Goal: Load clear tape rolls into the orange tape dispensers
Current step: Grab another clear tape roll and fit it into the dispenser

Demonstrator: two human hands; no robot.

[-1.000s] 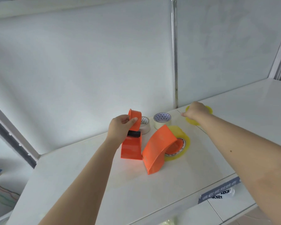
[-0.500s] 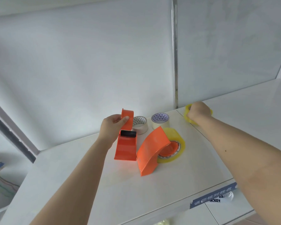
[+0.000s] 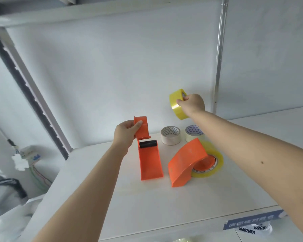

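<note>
An orange tape dispenser (image 3: 150, 159) with a black roller stands on the white shelf (image 3: 147, 206), and my left hand (image 3: 127, 134) grips its upper curved end. My right hand (image 3: 191, 103) holds a yellowish clear tape roll (image 3: 177, 105) in the air above the back of the shelf, to the right of that dispenser. A second orange dispenser (image 3: 185, 162) lies to the right with a clear tape roll (image 3: 212, 165) seated on its hub. Two more rolls, one with a white core (image 3: 170, 135) and one with a bluish core (image 3: 193, 133), stand behind near the wall.
The shelf's front edge carries a blue label strip (image 3: 254, 221) at the lower right. A white back wall and a metal upright (image 3: 219, 58) close the rear. A slanted frame bar (image 3: 30, 95) and wiring (image 3: 26, 156) lie to the left.
My right hand has lifted the yellowish roll off the shelf and carried it up and leftward. My left hand keeps its hold on the dispenser. The camera view has shifted.
</note>
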